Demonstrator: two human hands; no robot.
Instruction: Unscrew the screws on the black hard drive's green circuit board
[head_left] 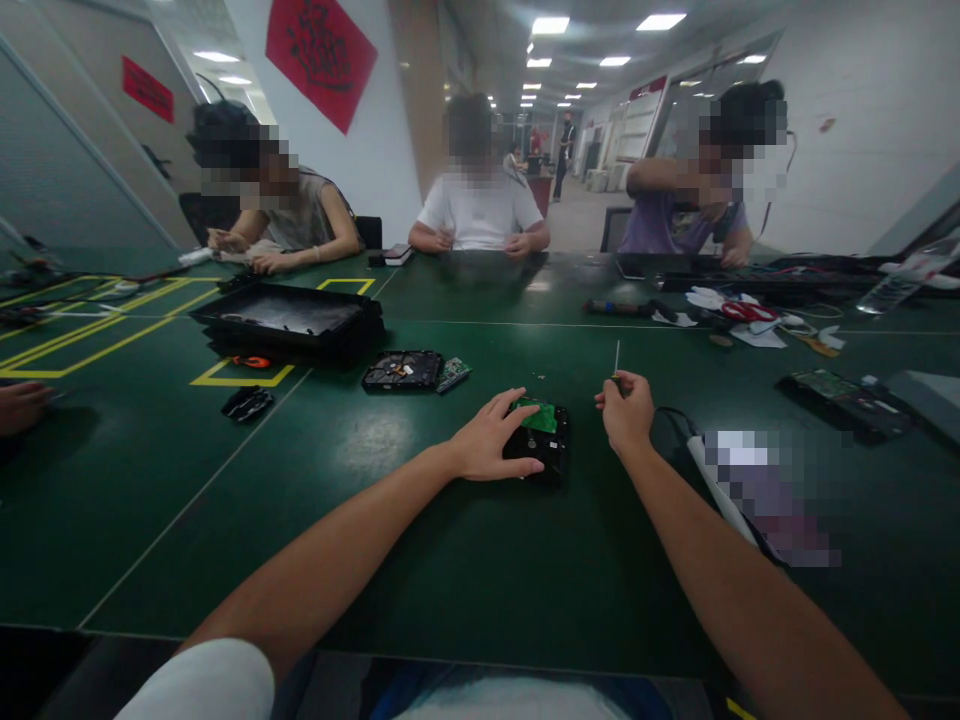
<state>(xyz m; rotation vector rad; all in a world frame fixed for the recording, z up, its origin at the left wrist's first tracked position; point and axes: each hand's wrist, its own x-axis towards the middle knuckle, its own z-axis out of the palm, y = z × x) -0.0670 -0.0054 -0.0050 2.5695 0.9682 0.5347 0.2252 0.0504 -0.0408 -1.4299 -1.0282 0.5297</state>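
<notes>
A black hard drive point(556, 452) with a green circuit board point(546, 418) lies flat on the table in front of me. My left hand point(491, 440) rests over its left side, fingers stretched and spread, hiding part of the drive. To the right of the drive, my right hand point(628, 408) is closed around a screwdriver point(618, 356), whose thin metal shaft points up and away from the drive. A few tiny pieces point(538, 377) lie just beyond the drive; they are too small to name.
Another opened drive point(403, 370) and a loose circuit board point(454, 375) lie to the left, near stacked black trays point(289, 320). On the right are a phone-like device point(772, 500), partly blurred, and a black drive-like unit point(844, 403). Three people sit across the green table point(360, 560).
</notes>
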